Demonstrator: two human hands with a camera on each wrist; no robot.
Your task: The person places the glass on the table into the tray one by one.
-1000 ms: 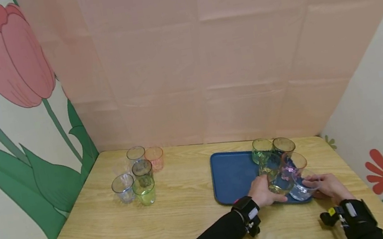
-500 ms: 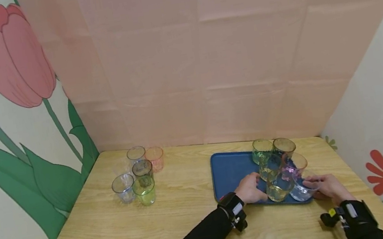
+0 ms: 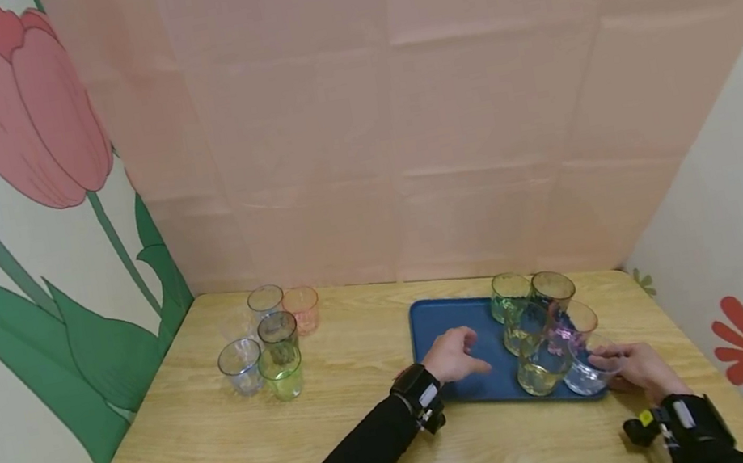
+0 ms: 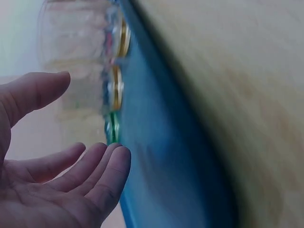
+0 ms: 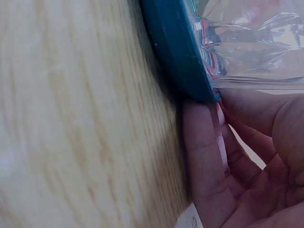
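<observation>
My left hand (image 3: 454, 355) hovers over the front left part of the blue tray (image 3: 441, 318), fingers spread and holding nothing. In the left wrist view, its thumb and fingers (image 4: 111, 171) stand apart, with tray and glasses beyond. My right hand (image 3: 641, 367) is at the tray's front right corner beside a clear glass (image 3: 583, 380). The right wrist view shows its fingers (image 5: 204, 142) pinching the tray edge (image 5: 178, 52), one finger low against the table. Close together on the tray's right half stand a yellow glass (image 3: 539, 375), a pink glass (image 3: 581, 318), a green glass (image 3: 510, 298) and others.
On the wooden table's (image 3: 357, 365) left side stands another group of glasses, among them a lime-green glass (image 3: 284, 381), a bluish glass (image 3: 242, 372), a dark glass (image 3: 277, 329) and a pink-orange glass (image 3: 303, 308). A pink-draped wall (image 3: 392, 179) rises behind the table.
My left hand has let go of the yellow glass, which now stands on the tray, and has moved left with its fingers opened. My right hand has stayed at the tray's corner.
</observation>
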